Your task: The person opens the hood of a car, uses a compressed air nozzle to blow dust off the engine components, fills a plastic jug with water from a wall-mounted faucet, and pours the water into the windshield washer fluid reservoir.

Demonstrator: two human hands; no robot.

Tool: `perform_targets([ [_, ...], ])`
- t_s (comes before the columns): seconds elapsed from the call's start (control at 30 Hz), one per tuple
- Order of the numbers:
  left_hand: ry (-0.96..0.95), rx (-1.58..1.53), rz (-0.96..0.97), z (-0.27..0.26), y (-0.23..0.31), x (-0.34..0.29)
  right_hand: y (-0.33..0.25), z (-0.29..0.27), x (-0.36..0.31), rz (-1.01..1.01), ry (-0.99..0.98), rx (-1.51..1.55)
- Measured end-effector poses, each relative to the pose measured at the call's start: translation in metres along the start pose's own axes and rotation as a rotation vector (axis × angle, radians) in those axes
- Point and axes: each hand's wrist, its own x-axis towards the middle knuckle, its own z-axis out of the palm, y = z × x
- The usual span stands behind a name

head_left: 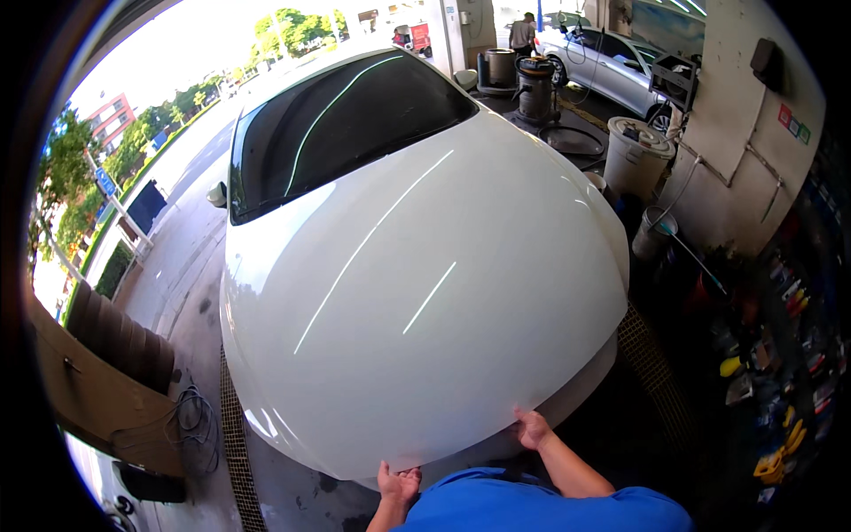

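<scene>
A white car hood (443, 293) fills the middle of the head view, its rounded front edge toward me. My left hand (398, 484) is at that front edge, palm turned up, thumb raised and fingers curled at the rim. Further right, my right hand (533, 430) grips the same edge, thumb against the top surface and the other fingers partly hidden below the rim. Behind the hood is the dark windshield (346, 124). A strip of pale bumper (581, 386) shows beneath the hood's front right edge.
Floor grates (232, 434) run along both sides of the car. At right stand a lidded white bin (636, 160), a bucket (651, 232) and a vacuum (535, 93). Bottles and tools (780, 452) clutter the right side. A coiled cable (197, 426) lies left. A person (523, 35) stands by a silver car.
</scene>
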Motion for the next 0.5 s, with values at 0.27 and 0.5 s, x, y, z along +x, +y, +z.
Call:
perform_targets([
  [0.27, -0.412, 0.102, 0.289, 0.023, 0.02, -0.136, -0.065, 0.092, -0.083, -0.369, -0.177, -0.731],
  [0.5, -0.633, 0.429, 0.841, 0.071, 0.06, -0.188, -0.128, 0.175, -0.11, -0.58, -0.534, -0.716],
])
